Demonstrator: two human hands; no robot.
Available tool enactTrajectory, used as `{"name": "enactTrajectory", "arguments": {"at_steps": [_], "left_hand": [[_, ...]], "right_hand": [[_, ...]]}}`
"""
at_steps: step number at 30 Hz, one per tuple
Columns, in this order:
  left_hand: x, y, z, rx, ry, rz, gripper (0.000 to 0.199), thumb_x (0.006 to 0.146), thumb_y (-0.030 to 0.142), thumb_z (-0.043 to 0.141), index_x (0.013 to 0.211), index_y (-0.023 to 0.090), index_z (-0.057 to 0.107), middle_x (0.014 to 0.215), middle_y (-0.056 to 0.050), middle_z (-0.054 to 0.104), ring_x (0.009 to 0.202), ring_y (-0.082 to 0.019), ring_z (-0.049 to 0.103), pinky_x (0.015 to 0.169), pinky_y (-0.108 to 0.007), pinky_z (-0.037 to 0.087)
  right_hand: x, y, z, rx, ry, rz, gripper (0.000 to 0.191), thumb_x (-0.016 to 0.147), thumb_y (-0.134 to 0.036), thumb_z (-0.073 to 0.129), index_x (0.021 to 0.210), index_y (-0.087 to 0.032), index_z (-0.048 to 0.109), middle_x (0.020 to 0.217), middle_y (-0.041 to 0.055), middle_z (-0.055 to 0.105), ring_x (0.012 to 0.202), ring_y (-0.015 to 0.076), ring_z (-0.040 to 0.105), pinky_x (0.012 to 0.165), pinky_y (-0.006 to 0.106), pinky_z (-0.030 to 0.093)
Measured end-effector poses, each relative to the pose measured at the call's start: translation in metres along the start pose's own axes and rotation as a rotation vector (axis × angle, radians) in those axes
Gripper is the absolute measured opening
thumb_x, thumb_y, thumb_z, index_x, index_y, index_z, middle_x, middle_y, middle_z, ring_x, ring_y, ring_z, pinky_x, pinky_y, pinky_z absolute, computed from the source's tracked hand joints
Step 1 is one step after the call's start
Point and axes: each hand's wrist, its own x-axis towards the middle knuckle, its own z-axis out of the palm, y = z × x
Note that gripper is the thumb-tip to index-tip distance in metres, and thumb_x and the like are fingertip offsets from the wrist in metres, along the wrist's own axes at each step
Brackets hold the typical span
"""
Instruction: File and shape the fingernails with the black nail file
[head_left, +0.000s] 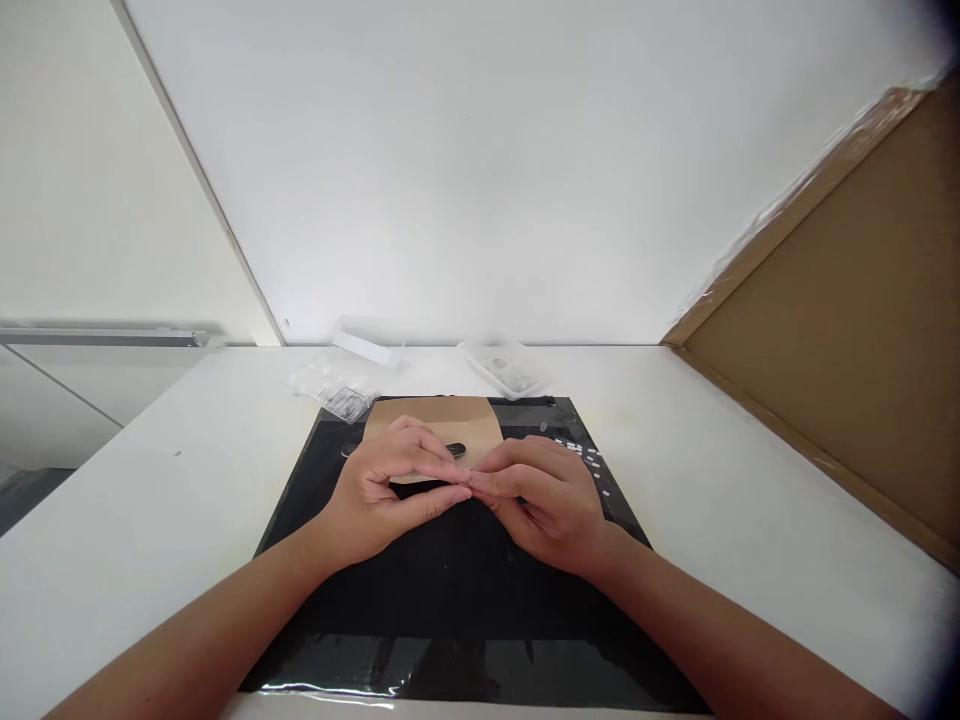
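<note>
My left hand (397, 485) and my right hand (547, 500) meet fingertip to fingertip over a black mat (450, 590). Both are closed in a pinch, and whatever lies between the fingertips is too small or hidden to make out. Behind them a tan sheet (442, 408) rests on the far part of the mat, partly covered by my left hand. A small dark oval piece (457, 450) shows on the sheet just past my left fingers. Several small white pieces (592, 462) lie on the mat beyond my right hand.
The mat is on a white table (150, 520). At the back stand a clear plastic tray (506, 370) with small things in it, a white open box (365, 345) and a clear plastic bag (346, 400). A white wall rises behind, and a brown cardboard panel (840, 330) leans at the right.
</note>
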Motion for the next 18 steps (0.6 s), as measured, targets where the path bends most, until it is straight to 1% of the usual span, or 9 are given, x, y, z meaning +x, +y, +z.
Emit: {"name": "enactTrajectory", "arguments": {"at_steps": [7,12,18], "left_hand": [[-0.0021,0.0009,0.0025,0.068,0.036,0.024,0.027,0.087,0.01,0.077,0.108,0.026,0.079,0.093,-0.005,0.075,0.087,-0.018,0.066,0.079,-0.036,0.055],[-0.003,-0.0009,0.004,0.089,0.058,0.017,0.028,0.087,0.011,0.077,0.11,0.026,0.079,0.092,-0.005,0.074,0.087,-0.019,0.067,0.078,-0.036,0.054],[-0.0038,-0.0015,0.0057,0.069,0.072,-0.016,0.026,0.09,0.012,0.074,0.111,0.025,0.078,0.093,-0.006,0.076,0.088,-0.02,0.068,0.084,-0.04,0.053]], "right_hand": [[-0.0016,0.0015,0.0014,-0.014,0.008,0.019,0.014,0.09,-0.012,0.073,0.096,-0.024,0.07,0.089,0.0011,0.077,0.075,0.0136,0.072,0.066,0.027,0.05],[-0.001,0.0009,0.0025,-0.065,0.041,0.024,0.01,0.091,-0.015,0.074,0.095,-0.024,0.07,0.087,0.0013,0.078,0.074,0.0129,0.073,0.064,0.027,0.049],[-0.0035,0.0031,0.0042,-0.106,0.055,0.028,0.009,0.09,-0.018,0.076,0.092,-0.025,0.071,0.086,0.0013,0.079,0.071,0.0135,0.072,0.062,0.029,0.047]]}}
